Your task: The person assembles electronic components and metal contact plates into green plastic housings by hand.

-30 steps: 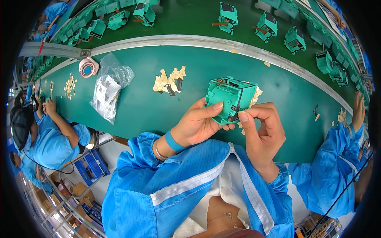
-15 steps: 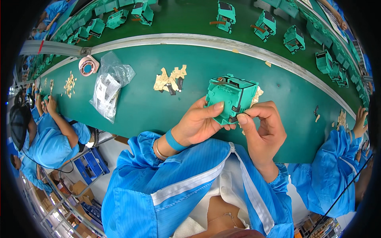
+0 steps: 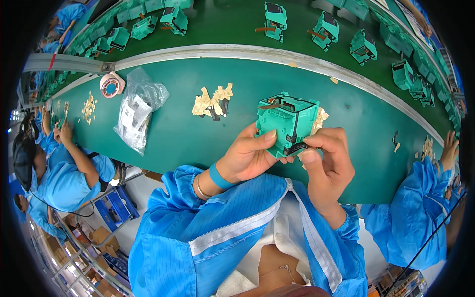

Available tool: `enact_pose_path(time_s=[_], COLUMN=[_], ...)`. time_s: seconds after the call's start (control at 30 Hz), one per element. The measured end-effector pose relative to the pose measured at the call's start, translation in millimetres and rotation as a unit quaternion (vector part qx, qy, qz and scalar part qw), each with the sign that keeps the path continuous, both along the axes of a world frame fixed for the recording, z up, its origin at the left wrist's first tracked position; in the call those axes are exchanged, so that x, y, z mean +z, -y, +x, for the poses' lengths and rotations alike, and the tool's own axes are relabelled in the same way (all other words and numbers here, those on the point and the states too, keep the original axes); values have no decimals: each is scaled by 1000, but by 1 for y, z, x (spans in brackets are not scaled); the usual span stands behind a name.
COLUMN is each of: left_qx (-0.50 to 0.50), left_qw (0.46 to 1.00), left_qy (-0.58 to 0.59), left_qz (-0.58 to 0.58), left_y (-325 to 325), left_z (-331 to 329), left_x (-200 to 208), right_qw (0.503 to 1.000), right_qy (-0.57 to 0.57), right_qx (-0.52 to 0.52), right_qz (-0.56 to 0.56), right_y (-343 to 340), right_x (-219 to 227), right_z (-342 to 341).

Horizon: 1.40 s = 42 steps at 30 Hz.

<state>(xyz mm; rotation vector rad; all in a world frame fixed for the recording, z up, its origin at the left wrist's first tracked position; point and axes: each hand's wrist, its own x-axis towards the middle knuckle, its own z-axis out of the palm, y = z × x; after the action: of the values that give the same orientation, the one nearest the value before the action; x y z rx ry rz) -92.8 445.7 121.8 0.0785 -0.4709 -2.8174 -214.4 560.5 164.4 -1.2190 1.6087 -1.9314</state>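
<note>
My left hand [image 3: 246,157] grips a green plastic housing [image 3: 275,129] from its left side, thumb on the near face and fingers underneath. Black strips run along the housing's edges, and a brown flat strip [image 3: 269,106] shows at its open top. At the lower right corner my right hand [image 3: 330,166] pinches the end of a small black label [image 3: 296,148] between thumb and forefinger. The label lies against the housing's lower edge; how much of it is stuck down I cannot tell.
Beige paper pieces with black labels [image 3: 213,103] lie on the green table. Further left are a clear plastic bag [image 3: 134,116] and a small pink fan [image 3: 112,85]. Behind a metal rail [image 3: 237,51], more green housings [image 3: 275,22] stand on a belt. Co-workers in blue [image 3: 69,173] sit either side.
The housing has turned slightly, showing more of its top. The black label's face now shows under my right fingertips. Housings on the belt have shifted a little left.
</note>
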Motion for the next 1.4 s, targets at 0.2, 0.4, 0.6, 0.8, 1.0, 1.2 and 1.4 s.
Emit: enact_pose_path(time_s=[0.2,0.4,0.6,0.8,1.0,1.2,1.4], left_qx=[28,45,41,33,33,225,393], left_qw=[998,999,997,999,999,940,792], left_qy=[-59,4,41,22,7,156,312], left_qz=[26,-7,-45,-22,11,-205,-347], left_y=[-2,-5,-6,-5,-4,62,221], left_z=[-2,-2,1,1,1,-1,-31], left_x=[1,10,0,-1,2,51,21], right_qw=[995,993,945,938,970,972,969], right_qy=[-7,102,294,318,197,221,238], right_qx=[-85,39,137,138,127,34,21], right_qz=[58,43,48,22,73,70,64], right_y=[-4,5,11,12,13,9,-2], right_x=[1,0,2,-6,-6,-10,-23], right_z=[2,3,6,3,0,-16,-22])
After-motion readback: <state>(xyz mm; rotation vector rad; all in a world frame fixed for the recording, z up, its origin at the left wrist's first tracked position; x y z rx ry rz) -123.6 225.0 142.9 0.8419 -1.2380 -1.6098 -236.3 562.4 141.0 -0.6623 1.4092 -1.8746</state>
